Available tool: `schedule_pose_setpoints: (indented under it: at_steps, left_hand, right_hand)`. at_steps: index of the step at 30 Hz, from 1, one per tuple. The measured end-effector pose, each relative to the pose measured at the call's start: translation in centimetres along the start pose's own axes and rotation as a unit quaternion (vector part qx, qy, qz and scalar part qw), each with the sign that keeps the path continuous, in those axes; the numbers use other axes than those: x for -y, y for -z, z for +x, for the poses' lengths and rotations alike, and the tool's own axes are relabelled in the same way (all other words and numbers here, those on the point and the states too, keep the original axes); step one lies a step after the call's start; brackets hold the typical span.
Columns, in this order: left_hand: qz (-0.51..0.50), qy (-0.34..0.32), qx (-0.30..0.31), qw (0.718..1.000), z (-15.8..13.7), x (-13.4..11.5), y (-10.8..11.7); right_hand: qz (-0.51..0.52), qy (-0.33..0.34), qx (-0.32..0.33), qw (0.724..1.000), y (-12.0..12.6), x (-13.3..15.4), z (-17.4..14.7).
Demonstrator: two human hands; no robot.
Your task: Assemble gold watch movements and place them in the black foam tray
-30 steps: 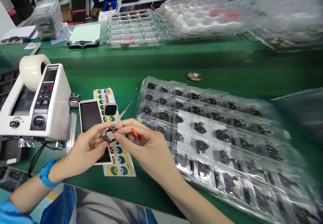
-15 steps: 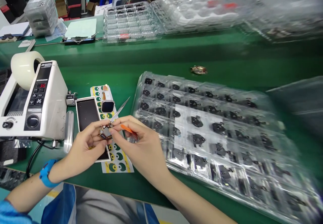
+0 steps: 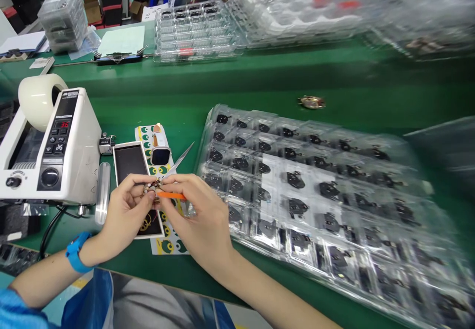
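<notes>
My left hand, with a blue wristband, pinches a small electronic assembly between thumb and fingers; fingers cover much of it. My right hand is closed around a slim orange stick, its end reaching the assembly. Beyond the fingertips shows a pointed metal blade-like piece; whether it is held or lies on the bench I cannot tell. Under my hands are a white-rimmed black tray and a sheet of green and yellow stickers. A small watch-like device rests on the sheet.
A white tape dispenser stands left. To the right spreads a large clear blister tray with many black parts. A small metallic part lies behind it. Clear trays and a clipboard occupy the back ledge.
The orange stick has swung left, now lying almost level against the assembly. The assembly has turned in my left fingers, and my right hand has moved slightly left. The view has shifted a little.
</notes>
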State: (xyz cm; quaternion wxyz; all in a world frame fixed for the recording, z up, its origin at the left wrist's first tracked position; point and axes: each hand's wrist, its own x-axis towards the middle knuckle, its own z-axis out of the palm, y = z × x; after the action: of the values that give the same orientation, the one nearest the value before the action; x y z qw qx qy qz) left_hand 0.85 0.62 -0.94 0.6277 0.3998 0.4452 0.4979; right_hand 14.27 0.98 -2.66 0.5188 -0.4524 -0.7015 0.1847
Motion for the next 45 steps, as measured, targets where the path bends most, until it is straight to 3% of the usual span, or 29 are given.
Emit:
schedule_pose_setpoints:
  at_steps: [3, 8, 11, 14, 17, 19, 21, 23, 25, 28, 33, 38, 45]
  left_hand:
    - [-0.007, 0.001, -0.013, 1.000, 0.1, -0.1, -0.1]
    - [-0.016, 0.004, 0.010, 1.000, 0.0, -0.1, 0.1]
    - [0.017, 0.013, 0.030, 0.999, 0.1, -0.1, 0.4]
    - [0.147, -0.023, 0.047, 0.988, 0.2, -0.5, 0.9]
    - [0.312, -0.141, 0.027, 0.939, 0.0, -1.0, 1.2]
    - [0.357, -0.187, -0.008, 0.915, -0.1, -1.2, 1.2]
    - [0.327, -0.145, -0.028, 0.933, -0.1, -1.4, 1.0]
    - [0.239, -0.052, -0.026, 0.969, 0.0, -1.5, 0.8]
    - [0.140, 0.029, -0.006, 0.990, 0.0, -1.5, 0.6]
    - [0.051, 0.080, 0.022, 0.995, -0.2, -1.5, 0.4]
    - [0.038, 0.054, 0.021, 0.998, -1.0, -1.0, 0.2]
    - [0.083, 0.016, 0.016, 0.996, -1.4, -0.6, 0.1]
    - [0.097, 0.019, 0.015, 0.995, -1.3, -0.3, 0.4]
  right_hand:
    - [-0.012, -0.010, -0.006, 1.000, 0.0, -0.3, 0.1]
    - [0.049, -0.057, 0.092, 0.993, 0.5, -0.3, 1.0]
    - [0.044, -0.043, 0.097, 0.993, 0.7, -0.2, 1.1]
    - [-0.010, 0.030, 0.070, 0.997, 0.7, -0.2, 0.9]
    - [-0.098, 0.146, 0.018, 0.984, 0.9, -0.1, 0.6]
    - [-0.150, 0.218, -0.021, 0.964, 1.2, 0.0, 0.3]
    - [-0.183, 0.283, -0.048, 0.940, 1.4, 0.1, 0.0]
    - [-0.205, 0.326, -0.061, 0.921, 1.4, 0.1, -0.3]
    - [-0.220, 0.324, -0.067, 0.918, 1.4, 0.0, -0.3]
    - [-0.210, 0.276, -0.049, 0.937, 1.2, -0.2, 0.0]
    - [-0.173, 0.248, -0.013, 0.953, 1.3, -0.4, 0.4]
    - [-0.184, 0.271, 0.003, 0.945, 1.4, -0.7, 0.4]
    - [-0.200, 0.319, 0.028, 0.926, 1.8, -1.0, 0.6]
